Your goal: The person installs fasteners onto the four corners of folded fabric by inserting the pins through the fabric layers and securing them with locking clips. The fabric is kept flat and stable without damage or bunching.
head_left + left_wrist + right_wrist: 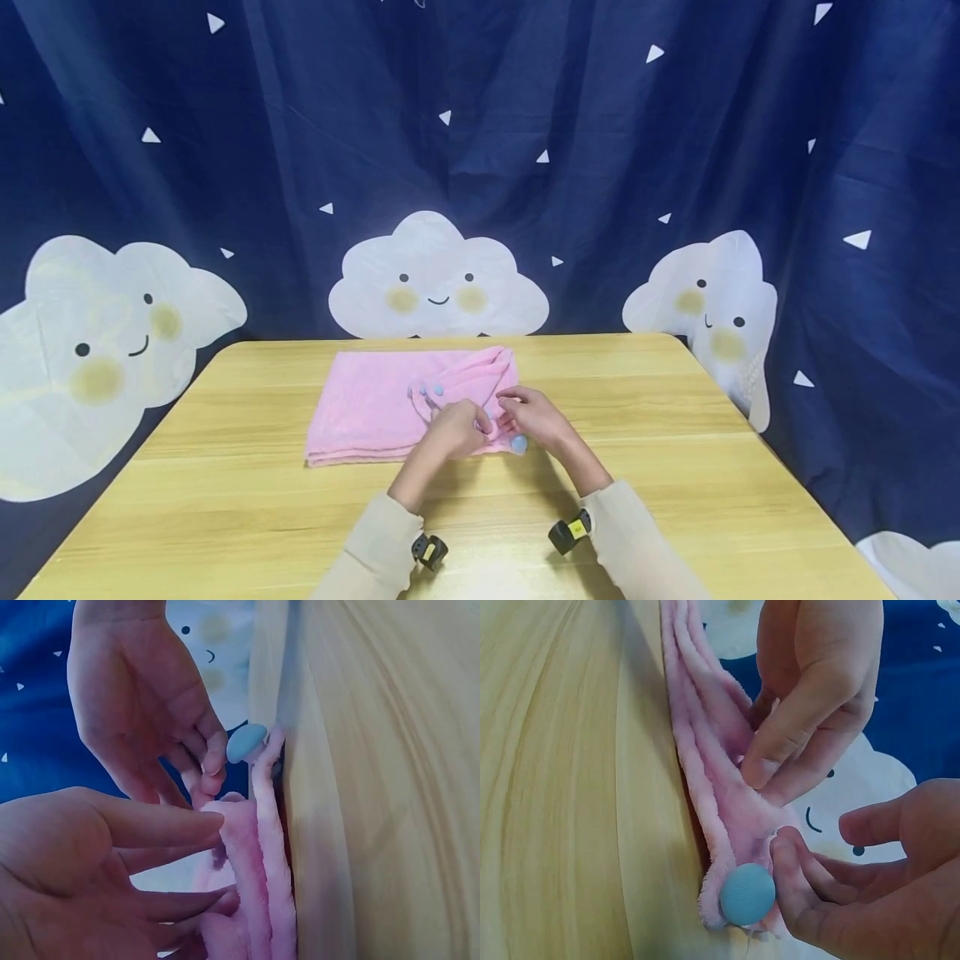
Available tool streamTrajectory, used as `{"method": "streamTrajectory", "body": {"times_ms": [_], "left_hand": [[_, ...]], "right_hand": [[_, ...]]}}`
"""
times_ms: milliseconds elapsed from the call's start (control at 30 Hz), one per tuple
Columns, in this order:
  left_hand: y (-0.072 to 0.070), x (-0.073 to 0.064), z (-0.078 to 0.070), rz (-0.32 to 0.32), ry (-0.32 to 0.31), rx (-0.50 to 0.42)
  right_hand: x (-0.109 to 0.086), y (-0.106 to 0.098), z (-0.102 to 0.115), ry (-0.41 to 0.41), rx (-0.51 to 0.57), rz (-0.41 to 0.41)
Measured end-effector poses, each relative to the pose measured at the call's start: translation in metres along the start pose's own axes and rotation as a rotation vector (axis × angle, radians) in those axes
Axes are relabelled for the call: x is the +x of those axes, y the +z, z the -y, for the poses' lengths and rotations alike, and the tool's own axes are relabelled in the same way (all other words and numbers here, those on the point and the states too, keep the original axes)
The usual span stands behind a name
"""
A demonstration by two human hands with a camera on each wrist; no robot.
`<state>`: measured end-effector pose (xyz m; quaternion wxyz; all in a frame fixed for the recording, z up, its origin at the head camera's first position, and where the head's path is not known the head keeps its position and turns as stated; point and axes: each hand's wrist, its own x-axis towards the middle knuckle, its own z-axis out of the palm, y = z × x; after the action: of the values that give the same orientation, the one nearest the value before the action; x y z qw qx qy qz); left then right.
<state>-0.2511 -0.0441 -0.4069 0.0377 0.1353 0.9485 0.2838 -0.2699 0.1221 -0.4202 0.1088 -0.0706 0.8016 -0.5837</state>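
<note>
A folded pink plush cloth (375, 408) lies on the table, its right part gathered into a raised diagonal fold. My left hand (455, 428) pinches a bit of this cloth between thumb and fingers near its front right edge. Facing it from the right is my right hand (537, 419), its thumb apart and its fingertips touching the lifted cloth edge, as the right wrist view shows. Just below those fingertips, a round blue button-like piece (748, 894) sits at the cloth's corner. Two smaller blue pieces, one of them a blue dot (439, 389), show beyond the left hand.
The light wooden table (225, 508) reaches out on every side of the cloth. Behind it hangs a dark blue curtain (487, 183) with white clouds and triangles. Each wrist carries a small black camera (430, 552) over a beige sleeve.
</note>
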Motion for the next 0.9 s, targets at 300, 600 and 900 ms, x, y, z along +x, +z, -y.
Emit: {"method": "streamTrajectory", "body": {"times_ms": [300, 600, 900], "left_hand": [[0.007, 0.004, 0.008, -0.087, -0.016, -0.135], [0.014, 0.007, 0.007, -0.042, -0.019, 0.007], [0.011, 0.005, 0.006, -0.082, -0.041, -0.037]], "right_hand": [[0.002, 0.001, 0.002, 0.002, 0.015, 0.014], [0.0, -0.001, 0.002, -0.007, -0.003, 0.038], [-0.003, -0.001, 0.005, -0.003, -0.019, 0.028]]}}
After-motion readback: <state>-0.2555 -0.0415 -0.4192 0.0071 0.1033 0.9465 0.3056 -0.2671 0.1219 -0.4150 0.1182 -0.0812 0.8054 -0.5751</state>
